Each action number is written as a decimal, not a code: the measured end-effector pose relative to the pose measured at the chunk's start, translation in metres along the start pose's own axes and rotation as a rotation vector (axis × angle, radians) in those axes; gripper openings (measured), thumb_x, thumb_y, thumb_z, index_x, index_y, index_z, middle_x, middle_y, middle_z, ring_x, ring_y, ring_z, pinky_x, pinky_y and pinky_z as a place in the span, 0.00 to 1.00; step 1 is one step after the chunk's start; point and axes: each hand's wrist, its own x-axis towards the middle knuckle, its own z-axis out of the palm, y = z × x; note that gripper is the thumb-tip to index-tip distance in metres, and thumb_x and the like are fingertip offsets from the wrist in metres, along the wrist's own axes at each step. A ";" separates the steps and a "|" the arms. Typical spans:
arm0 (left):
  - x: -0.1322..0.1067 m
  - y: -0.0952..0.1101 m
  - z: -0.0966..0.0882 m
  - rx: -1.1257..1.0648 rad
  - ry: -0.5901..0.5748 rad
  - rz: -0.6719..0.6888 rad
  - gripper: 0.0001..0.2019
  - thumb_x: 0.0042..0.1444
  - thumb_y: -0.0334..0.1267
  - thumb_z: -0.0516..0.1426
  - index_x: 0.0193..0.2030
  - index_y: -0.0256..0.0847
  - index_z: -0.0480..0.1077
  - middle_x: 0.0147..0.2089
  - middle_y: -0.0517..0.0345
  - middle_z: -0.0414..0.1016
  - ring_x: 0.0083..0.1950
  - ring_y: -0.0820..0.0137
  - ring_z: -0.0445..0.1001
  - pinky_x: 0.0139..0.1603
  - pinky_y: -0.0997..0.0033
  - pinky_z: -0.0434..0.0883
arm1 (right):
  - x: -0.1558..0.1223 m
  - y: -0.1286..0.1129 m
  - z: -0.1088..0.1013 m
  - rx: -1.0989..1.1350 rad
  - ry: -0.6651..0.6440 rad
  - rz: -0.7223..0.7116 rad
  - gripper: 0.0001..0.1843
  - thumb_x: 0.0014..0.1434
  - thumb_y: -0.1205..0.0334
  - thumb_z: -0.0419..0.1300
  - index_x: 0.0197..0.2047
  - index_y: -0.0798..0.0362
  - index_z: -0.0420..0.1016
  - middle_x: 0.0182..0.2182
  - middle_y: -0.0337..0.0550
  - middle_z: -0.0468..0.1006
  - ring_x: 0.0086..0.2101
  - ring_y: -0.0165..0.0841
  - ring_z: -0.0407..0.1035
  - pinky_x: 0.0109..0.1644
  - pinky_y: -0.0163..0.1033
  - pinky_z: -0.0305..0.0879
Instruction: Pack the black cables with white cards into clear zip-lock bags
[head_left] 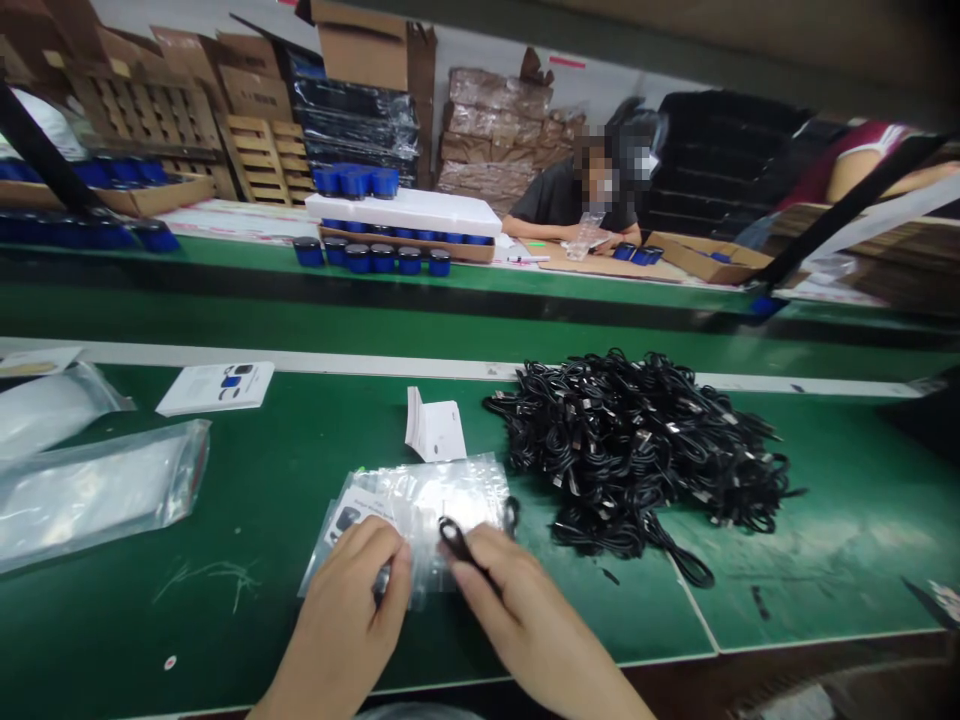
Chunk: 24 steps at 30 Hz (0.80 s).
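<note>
Black cable [459, 540] sits clenched in the grip of the right hand [529, 640], its small loop just above a clear plastic bag [420, 510], which the left hand [345, 610] pinches near its lower edge. The two hands are close together. On the green counter [150, 625], a heap of black cables [637, 450] lies at two o'clock from the hands, a white card [435, 428] at twelve and a printed leaflet [216, 388] at ten.

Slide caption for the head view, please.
Left hand holds a clear plastic bag, right hand a black cable, beside a heap of black cables.
</note>
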 end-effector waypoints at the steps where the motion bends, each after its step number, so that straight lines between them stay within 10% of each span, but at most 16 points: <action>1: -0.001 0.000 0.000 -0.003 -0.002 -0.004 0.15 0.65 0.38 0.43 0.27 0.43 0.60 0.30 0.60 0.67 0.31 0.68 0.69 0.33 0.68 0.65 | -0.002 -0.001 -0.002 -0.053 0.047 0.002 0.10 0.67 0.64 0.49 0.39 0.52 0.71 0.36 0.43 0.70 0.39 0.35 0.67 0.45 0.39 0.62; 14: -0.018 -0.005 -0.001 0.064 0.146 0.178 0.08 0.62 0.31 0.48 0.32 0.43 0.63 0.54 0.51 0.63 0.53 0.66 0.69 0.48 0.68 0.68 | 0.007 -0.010 0.035 -0.291 0.041 -0.006 0.12 0.61 0.73 0.50 0.38 0.58 0.75 0.32 0.48 0.72 0.32 0.39 0.70 0.36 0.41 0.67; 20: -0.019 -0.003 -0.003 0.103 0.169 0.225 0.07 0.60 0.28 0.49 0.33 0.43 0.62 0.55 0.49 0.61 0.54 0.64 0.66 0.49 0.65 0.67 | -0.001 -0.014 0.018 0.036 -0.072 -0.131 0.28 0.55 0.78 0.54 0.57 0.47 0.67 0.42 0.41 0.75 0.43 0.32 0.71 0.49 0.34 0.66; 24: -0.018 0.003 -0.003 0.063 0.184 0.220 0.08 0.60 0.27 0.48 0.32 0.42 0.61 0.56 0.49 0.59 0.54 0.64 0.64 0.49 0.64 0.65 | 0.001 -0.011 0.019 0.139 -0.027 -0.080 0.20 0.61 0.75 0.50 0.49 0.47 0.75 0.33 0.37 0.78 0.31 0.29 0.74 0.39 0.31 0.68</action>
